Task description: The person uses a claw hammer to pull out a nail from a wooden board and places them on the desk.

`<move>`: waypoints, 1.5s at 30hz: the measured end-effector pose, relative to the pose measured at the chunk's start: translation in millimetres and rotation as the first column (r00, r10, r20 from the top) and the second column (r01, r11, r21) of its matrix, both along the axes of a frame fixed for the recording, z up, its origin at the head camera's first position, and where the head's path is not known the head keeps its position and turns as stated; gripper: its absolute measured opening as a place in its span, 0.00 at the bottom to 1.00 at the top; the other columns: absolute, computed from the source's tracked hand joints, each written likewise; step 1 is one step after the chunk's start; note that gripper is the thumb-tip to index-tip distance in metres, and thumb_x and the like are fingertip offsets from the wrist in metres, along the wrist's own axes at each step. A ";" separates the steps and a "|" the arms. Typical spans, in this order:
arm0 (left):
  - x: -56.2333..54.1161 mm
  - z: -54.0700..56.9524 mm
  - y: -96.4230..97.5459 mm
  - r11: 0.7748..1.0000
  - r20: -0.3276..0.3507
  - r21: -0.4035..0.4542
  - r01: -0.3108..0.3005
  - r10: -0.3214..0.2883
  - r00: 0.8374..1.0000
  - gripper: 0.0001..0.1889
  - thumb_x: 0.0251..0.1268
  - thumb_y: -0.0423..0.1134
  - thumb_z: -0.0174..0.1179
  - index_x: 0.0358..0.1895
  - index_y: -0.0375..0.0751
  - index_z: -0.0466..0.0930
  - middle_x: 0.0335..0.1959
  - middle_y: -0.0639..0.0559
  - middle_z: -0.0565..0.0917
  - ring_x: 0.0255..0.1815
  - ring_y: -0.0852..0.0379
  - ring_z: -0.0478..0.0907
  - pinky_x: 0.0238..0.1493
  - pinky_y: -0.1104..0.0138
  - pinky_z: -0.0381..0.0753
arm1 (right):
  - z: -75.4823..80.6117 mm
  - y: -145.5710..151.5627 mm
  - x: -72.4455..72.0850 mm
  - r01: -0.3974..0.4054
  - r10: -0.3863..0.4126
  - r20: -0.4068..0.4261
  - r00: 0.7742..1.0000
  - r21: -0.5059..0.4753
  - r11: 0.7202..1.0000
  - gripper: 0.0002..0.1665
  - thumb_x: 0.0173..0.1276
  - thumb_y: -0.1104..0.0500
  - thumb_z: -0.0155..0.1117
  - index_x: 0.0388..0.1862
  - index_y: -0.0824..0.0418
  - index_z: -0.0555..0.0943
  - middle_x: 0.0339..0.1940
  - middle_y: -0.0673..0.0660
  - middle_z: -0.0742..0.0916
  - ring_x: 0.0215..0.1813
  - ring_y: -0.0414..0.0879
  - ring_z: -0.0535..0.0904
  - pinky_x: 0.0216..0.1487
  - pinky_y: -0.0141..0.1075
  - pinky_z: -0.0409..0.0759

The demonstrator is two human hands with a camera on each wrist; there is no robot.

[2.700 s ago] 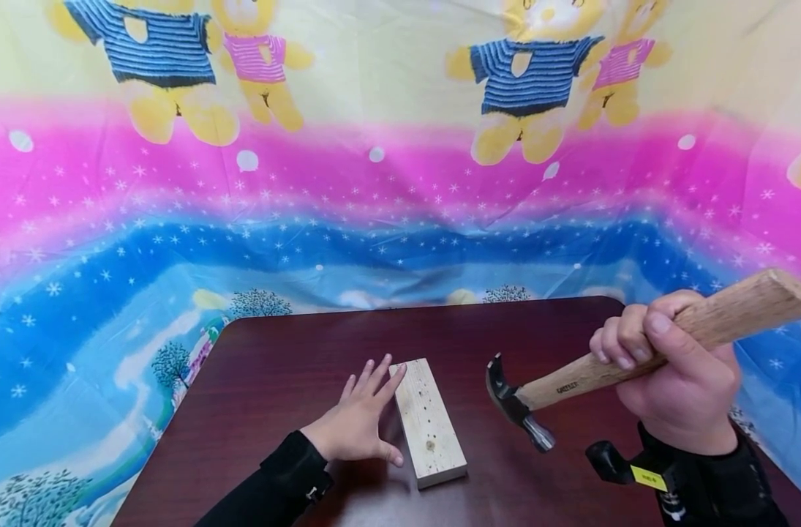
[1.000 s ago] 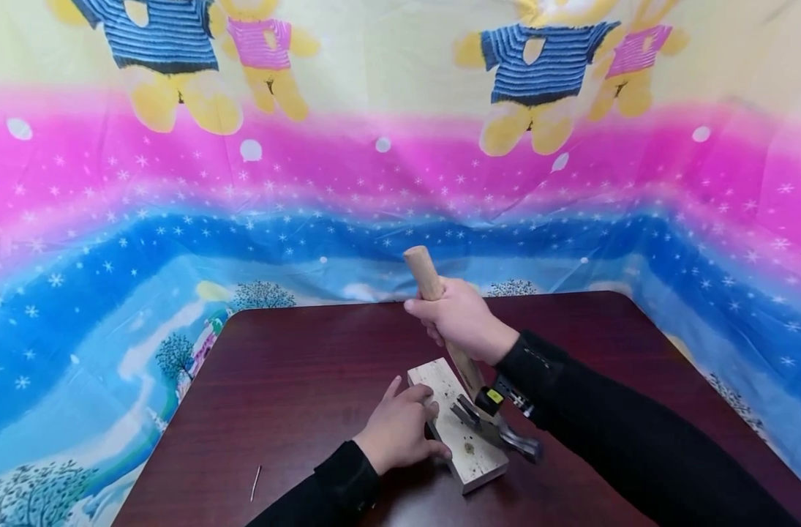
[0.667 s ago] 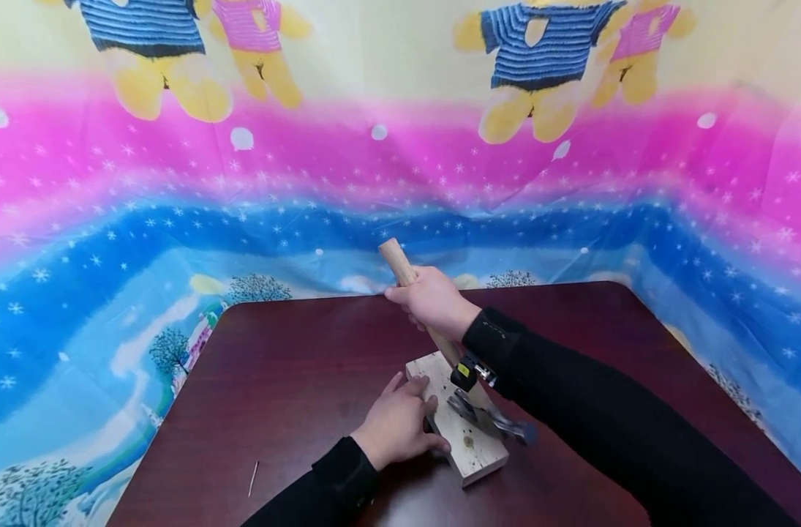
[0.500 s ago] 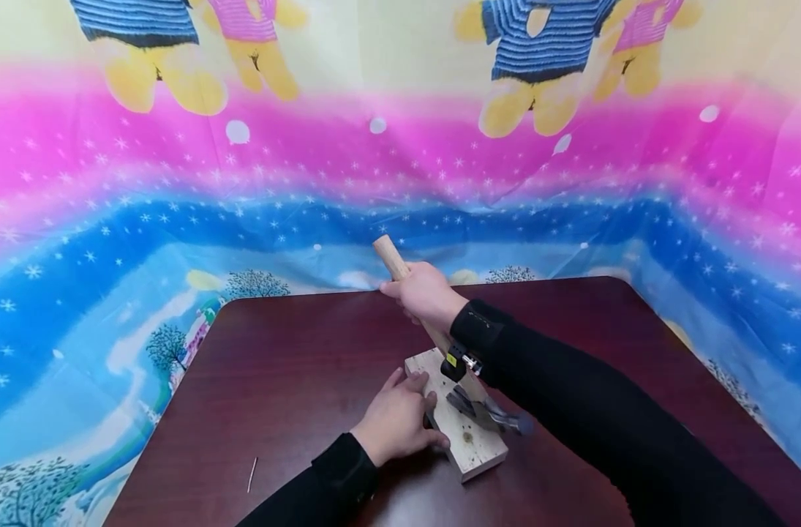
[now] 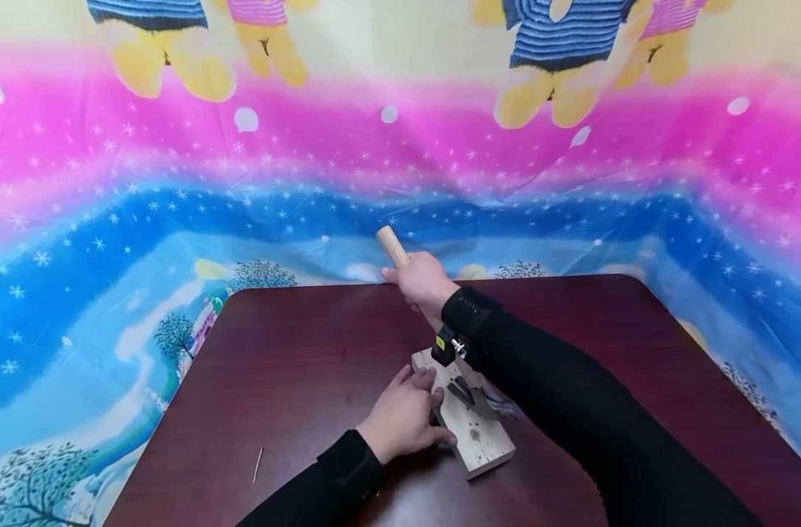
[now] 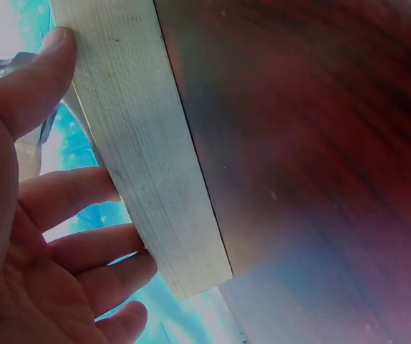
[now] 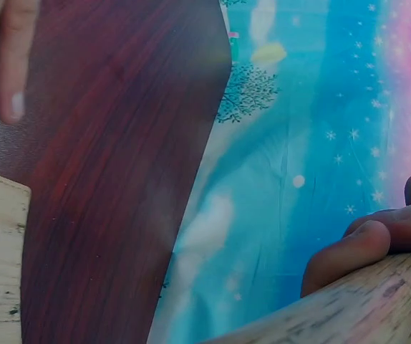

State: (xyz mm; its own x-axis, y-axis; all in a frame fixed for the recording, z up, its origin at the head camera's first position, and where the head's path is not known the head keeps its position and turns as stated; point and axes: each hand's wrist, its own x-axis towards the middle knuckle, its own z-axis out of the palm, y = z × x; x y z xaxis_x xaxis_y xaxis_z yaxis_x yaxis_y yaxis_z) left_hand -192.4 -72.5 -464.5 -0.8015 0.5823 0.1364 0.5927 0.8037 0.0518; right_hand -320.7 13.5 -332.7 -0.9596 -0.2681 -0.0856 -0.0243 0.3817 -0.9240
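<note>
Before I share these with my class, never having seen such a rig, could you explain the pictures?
There is no machine here, only a person wearing three cameras. The widest picture is from the head, looking forward and down; the others are from the left and right wrists. On the dark reddish table lie a wooden block and, farther left, what looks like a nail. The bare left hand rests on the block's edge. The right hand holds a claw hammer by its wooden handle, its head at the block.

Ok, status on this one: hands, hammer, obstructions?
Right hand grips hammer, claw over wood block. Left hand touches block's edge. Nail-like rod lies left, nothing visibly blocking.
</note>
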 end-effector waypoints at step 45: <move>2.3 12.9 9.4 0.997 0.120 -0.018 -0.078 0.080 0.989 0.38 0.52 0.68 0.67 0.58 0.41 0.85 0.69 0.37 0.71 0.71 0.49 0.66 0.72 0.59 0.59 | 20.7 25.4 30.2 0.088 -0.116 -0.197 0.973 -0.149 0.985 0.21 0.71 0.43 0.65 0.54 0.55 0.80 0.26 0.57 0.77 0.21 0.47 0.71 0.21 0.37 0.73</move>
